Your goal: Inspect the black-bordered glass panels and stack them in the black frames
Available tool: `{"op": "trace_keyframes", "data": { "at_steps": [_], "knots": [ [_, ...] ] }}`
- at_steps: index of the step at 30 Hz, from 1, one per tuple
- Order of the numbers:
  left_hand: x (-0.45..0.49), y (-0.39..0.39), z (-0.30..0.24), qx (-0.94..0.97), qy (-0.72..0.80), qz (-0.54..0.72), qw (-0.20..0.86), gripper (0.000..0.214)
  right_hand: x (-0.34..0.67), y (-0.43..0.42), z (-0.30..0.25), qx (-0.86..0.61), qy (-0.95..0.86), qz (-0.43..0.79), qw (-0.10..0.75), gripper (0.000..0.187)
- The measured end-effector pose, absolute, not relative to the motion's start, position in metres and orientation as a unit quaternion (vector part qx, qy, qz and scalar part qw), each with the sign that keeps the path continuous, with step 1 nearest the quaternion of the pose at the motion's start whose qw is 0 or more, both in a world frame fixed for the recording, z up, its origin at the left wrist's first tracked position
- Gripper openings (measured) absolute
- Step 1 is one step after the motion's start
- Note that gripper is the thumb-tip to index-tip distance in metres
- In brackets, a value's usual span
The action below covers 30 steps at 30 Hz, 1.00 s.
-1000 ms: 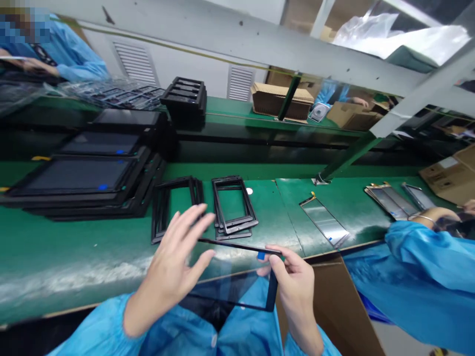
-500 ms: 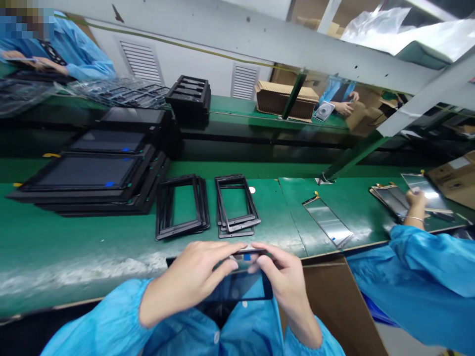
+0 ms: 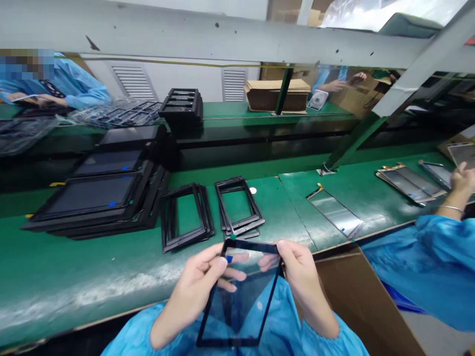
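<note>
A clear glass touch panel with a black border (image 3: 243, 291) is held in front of my body, tilted with its far edge raised. My left hand (image 3: 198, 279) grips its upper left edge, beside a small blue tab (image 3: 229, 258); some fingers show through the glass. At the upper right corner my right hand (image 3: 302, 277) pinches the border, its fingertips also visible through the panel. Just beyond lie two small piles of black rectangular frames, one pile (image 3: 187, 244) to the left and the other pile (image 3: 243, 227) straight ahead.
Stacked trays with dark screens (image 3: 92, 198) stand at the left. A single glass panel (image 3: 336, 212) lies on the green bench (image 3: 122, 277) to the right, and further right a co-worker's hand (image 3: 462, 180) is near more panels (image 3: 408, 183). An open cardboard box (image 3: 345, 296) sits below the bench edge.
The panel has turned from nearly edge-on to facing me, and my hands have moved apart to its two sides. The co-worker's hand has shifted right. My view has tilted.
</note>
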<state>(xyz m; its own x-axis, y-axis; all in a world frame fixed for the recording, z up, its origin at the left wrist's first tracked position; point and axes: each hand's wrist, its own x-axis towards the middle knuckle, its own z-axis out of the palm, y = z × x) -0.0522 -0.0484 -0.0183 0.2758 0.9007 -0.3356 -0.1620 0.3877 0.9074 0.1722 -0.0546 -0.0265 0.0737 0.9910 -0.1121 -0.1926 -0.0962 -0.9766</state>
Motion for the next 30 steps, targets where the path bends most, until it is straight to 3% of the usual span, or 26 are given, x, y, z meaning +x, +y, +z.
{"op": "trace_keyframes", "data": {
  "at_steps": [5,8,11,14,19,25,30],
  "knots": [
    [-0.059,-0.047,-0.025,0.410,0.474,0.369,0.686,0.051,0.174,-0.055,-0.023,-0.493,-0.441,0.516,0.544,0.053],
    [-0.063,-0.042,-0.022,0.499,0.481,0.368,0.619,0.048,0.171,-0.055,-0.023,-0.496,-0.488,0.496,0.520,0.049],
    [-0.062,-0.036,-0.016,0.643,0.466,0.321,0.516,0.061,0.157,-0.054,-0.024,-0.497,-0.544,0.475,0.481,0.031],
    [-0.057,-0.033,-0.012,0.688,0.436,0.234,0.531,0.065,0.154,-0.052,-0.025,-0.506,-0.539,0.445,0.506,0.015],
    [-0.061,-0.032,-0.017,0.529,0.494,0.322,0.610,0.046,0.200,-0.055,-0.032,-0.593,-0.477,0.320,0.565,0.032],
    [-0.068,-0.030,-0.022,0.471,0.500,0.414,0.597,0.051,0.213,-0.066,-0.049,-0.531,-0.378,0.513,0.558,0.044],
    [-0.069,-0.028,-0.021,0.473,0.497,0.412,0.600,0.053,0.195,-0.071,-0.048,-0.543,-0.354,0.497,0.577,0.036]
  ]
}}
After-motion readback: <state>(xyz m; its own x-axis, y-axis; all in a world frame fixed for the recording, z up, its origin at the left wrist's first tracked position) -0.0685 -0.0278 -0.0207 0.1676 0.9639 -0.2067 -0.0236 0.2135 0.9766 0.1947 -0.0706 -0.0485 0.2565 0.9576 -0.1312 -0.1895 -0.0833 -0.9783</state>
